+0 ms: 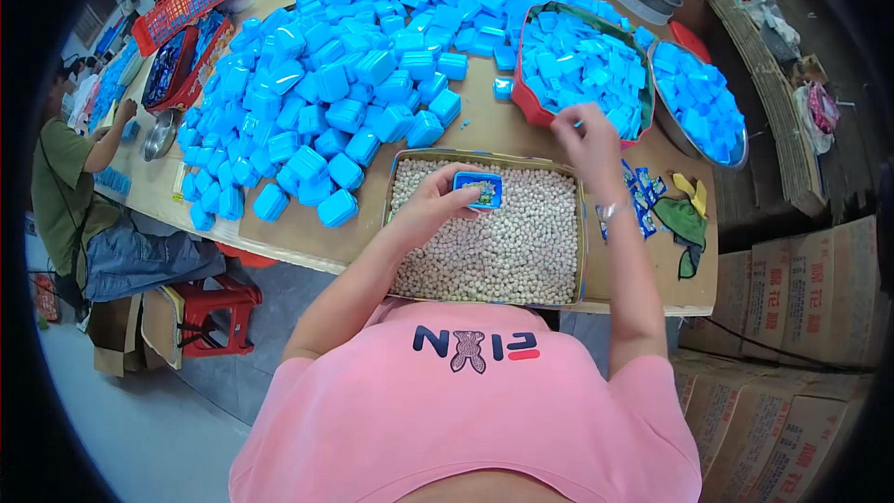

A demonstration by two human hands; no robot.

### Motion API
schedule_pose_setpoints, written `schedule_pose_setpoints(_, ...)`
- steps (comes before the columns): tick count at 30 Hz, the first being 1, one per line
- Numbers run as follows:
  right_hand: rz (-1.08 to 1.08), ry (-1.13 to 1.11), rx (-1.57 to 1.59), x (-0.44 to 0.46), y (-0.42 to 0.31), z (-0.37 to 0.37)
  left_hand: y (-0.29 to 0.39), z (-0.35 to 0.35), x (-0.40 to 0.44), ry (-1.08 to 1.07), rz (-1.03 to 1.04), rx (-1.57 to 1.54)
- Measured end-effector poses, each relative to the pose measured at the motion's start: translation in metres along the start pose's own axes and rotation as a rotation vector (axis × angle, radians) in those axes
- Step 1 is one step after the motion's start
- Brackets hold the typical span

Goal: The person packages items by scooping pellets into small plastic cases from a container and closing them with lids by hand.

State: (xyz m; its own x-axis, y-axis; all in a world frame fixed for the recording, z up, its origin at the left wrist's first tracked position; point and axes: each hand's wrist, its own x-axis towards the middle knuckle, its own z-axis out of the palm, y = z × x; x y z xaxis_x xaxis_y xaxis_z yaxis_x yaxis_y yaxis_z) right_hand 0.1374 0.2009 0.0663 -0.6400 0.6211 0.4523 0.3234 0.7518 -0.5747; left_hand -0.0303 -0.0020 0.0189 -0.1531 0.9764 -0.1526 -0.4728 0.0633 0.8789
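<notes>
My left hand (435, 200) grips a small open blue box (478, 191) between thumb and fingers. Something small and greenish-yellow lies inside the box; its kind is too small to make out. Below the box is a shallow rectangular tray (396, 261) filled with small pale round beads or balls (494, 261). My right hand (587, 130) hovers over the near edge of a red basket (531, 102) full of flat blue plastic pieces (582, 61). Its fingers are curled together, and whatever they may hold is hidden.
A big heap of closed blue boxes (326, 93) covers the table's left and back. A metal bowl (742, 156) of blue pieces stands right of the basket. Small blue packets (643, 196) and a green cloth (684, 222) lie at right. Another person (74, 168) works at left.
</notes>
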Motion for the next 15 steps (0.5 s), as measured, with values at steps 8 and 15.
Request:
schedule_pose_setpoints(8,-0.262,0.093,-0.757,0.088,0.134,-0.006,-0.005,-0.006,0.001,0.126,0.106,0.196)
schedule_pose_setpoints(15,0.119,-0.313,0.203,-0.019,-0.017,-0.011,0.000,-0.014,0.005,0.063,0.014,-0.027)
